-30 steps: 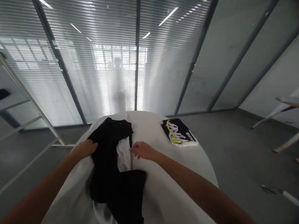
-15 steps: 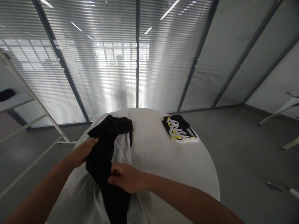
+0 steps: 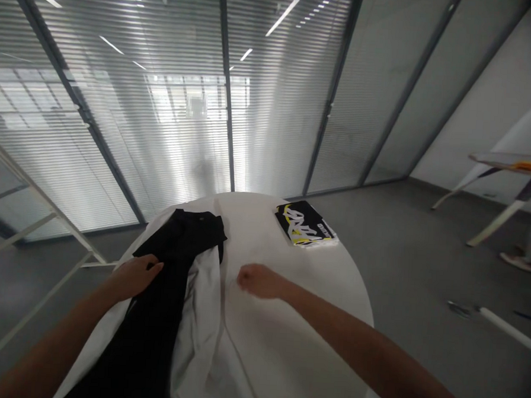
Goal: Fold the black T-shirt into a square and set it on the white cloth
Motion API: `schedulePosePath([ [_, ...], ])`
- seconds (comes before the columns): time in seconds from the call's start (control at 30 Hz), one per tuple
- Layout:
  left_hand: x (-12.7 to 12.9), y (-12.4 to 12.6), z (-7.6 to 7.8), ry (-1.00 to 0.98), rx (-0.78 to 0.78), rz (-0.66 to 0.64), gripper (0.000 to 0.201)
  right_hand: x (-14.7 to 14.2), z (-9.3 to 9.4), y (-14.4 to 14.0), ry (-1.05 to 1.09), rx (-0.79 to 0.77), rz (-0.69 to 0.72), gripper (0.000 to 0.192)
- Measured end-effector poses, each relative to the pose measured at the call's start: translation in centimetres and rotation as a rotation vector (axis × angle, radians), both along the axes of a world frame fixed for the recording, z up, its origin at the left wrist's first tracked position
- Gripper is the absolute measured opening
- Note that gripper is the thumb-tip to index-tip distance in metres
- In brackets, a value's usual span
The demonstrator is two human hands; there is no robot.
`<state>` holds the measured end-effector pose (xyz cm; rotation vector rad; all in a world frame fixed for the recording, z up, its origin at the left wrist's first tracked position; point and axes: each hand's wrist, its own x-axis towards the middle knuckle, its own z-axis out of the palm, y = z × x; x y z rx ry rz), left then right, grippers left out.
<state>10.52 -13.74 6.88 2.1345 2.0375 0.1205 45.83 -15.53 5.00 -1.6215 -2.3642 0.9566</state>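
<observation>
1. Bare left hand (image 3: 137,275): thumb and fingers look clamped on the garment's left edge.
2. Long black garment of soft-looking fabric (image 3: 161,312): on the round white counter (image 3: 255,222), running from beyond the left hand back towards the wearer. It should handle light and limp, creasing easily; good holds seem the left edge and the far corner ahead of the right hand.
3. Rumpled white cloth (image 3: 204,308): between the hands, against the garment — whether joined, I cannot tell.
4. Bare right hand (image 3: 259,280): fingers curled together above the counter, nothing visible inside.
5. Flat black bundle with white-and-yellow print (image 3: 304,223): ahead-right of the right hand — packet or folded cloth, contents unseen.
</observation>
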Motion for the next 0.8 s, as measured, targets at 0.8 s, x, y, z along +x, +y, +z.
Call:
schedulePosePath([
  [0.8, 11.5, 2.0, -7.3, 0.155, 0.309, 0.052, 0.044, 18.8, 4.8, 13.4, 0.358, 0.539, -0.756, 0.021],
])
